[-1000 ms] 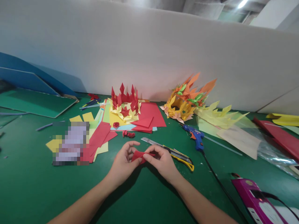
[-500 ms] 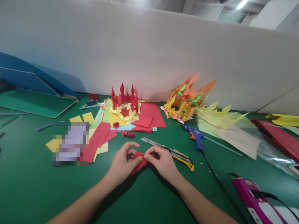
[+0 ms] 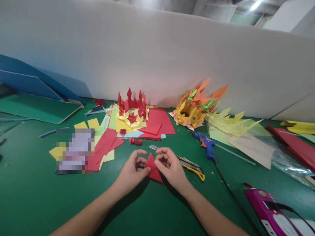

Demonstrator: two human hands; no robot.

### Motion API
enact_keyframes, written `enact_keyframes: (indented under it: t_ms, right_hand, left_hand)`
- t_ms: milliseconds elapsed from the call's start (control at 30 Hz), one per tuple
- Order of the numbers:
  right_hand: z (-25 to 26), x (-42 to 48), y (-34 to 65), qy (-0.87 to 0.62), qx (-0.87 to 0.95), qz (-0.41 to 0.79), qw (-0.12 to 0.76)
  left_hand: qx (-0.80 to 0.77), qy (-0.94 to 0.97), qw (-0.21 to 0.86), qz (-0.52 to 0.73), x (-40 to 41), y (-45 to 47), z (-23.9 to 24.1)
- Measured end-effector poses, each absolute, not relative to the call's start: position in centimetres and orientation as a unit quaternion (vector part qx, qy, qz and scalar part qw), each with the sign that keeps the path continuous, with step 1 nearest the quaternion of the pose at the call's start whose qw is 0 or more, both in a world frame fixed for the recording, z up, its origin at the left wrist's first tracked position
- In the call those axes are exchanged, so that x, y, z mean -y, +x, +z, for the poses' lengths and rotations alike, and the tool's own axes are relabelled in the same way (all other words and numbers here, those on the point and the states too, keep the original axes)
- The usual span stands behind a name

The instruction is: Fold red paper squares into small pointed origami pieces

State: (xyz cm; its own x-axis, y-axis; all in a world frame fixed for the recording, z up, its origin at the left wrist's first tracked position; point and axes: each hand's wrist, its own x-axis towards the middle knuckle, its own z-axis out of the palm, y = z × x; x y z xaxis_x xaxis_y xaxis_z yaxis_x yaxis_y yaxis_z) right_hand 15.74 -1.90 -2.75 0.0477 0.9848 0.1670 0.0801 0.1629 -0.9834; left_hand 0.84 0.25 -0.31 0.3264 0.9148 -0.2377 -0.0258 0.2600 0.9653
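Low over the table, a folded piece of red paper (image 3: 153, 173) is held with one point turned up. My left hand (image 3: 134, 168) pinches its left side, thumb pressed on the front. The thumb of my right hand (image 3: 171, 167) rests at the right edge, with the fingers curled behind. Just beyond and to the right lies a yellow-handled utility knife (image 3: 192, 167), its blade out and its middle hidden by my right hand. Small red paper flowers (image 3: 136, 141) sit in front of a red and yellow paper crown (image 3: 131, 113).
To the right lie a blue glue gun (image 3: 206, 144), a pink power strip (image 3: 267, 209) and its cables. An orange paper crown (image 3: 190, 109) stands at the back near the white partition (image 3: 157, 52). Red sheets (image 3: 104, 144) and a pixelated object (image 3: 76, 150) are on the left.
The red paper has been turned, so a point now faces up and its broad part hangs lower right. My right fingers have shifted from its top to its right edge.
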Motion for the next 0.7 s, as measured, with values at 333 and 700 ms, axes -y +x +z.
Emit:
enact_keyframes:
  t_ms: [333,700]
  right_hand:
    - [-2.71,2.25,15.66,-0.488,0.604,0.33,0.537]
    - [-2.48,2.46,15.72,-0.504,0.625,0.247,0.543]
  left_hand:
    - [-0.449,0.433,0.616,0.481,-0.48,0.6,0.35]
    - [-0.514,0.4,0.616,0.442,-0.31,0.46,0.35]
